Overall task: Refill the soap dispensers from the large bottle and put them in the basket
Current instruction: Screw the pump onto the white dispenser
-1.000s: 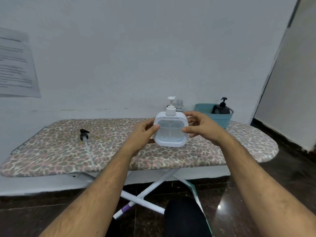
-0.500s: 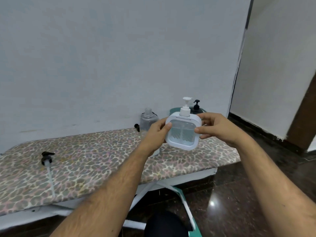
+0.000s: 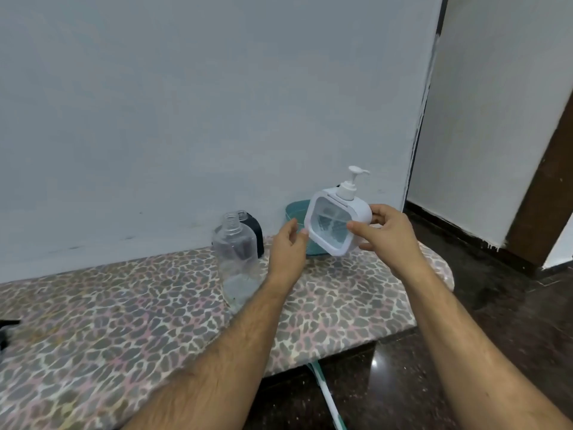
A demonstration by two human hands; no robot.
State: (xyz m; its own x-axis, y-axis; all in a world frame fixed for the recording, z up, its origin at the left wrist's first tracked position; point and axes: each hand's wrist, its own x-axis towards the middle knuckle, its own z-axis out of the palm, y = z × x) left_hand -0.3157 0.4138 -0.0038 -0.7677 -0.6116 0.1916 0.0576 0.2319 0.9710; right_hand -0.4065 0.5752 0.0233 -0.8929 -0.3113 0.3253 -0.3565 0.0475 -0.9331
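Note:
A white square soap dispenser point(image 3: 333, 226) with a white pump is held tilted in the air, in front of the teal basket point(image 3: 294, 212) at the board's far right end. My right hand point(image 3: 384, 235) grips its right side with thumb and fingers. My left hand point(image 3: 286, 246) is at its left edge, only a fingertip touching it. A large clear bottle point(image 3: 238, 256) stands uncapped to the left, with a little liquid at the bottom. Behind it stands a black dispenser point(image 3: 256, 232) with an open neck.
Everything sits on an ironing board with a leopard-print cover point(image 3: 124, 311) against a pale wall. A loose black pump point(image 3: 6, 332) lies at the far left edge. Dark glossy floor and a doorway lie to the right.
The white dispenser has moved right, over to the basket, and tilted. My left hand has loosened from a full hold to a fingertip touch. The view has swung right.

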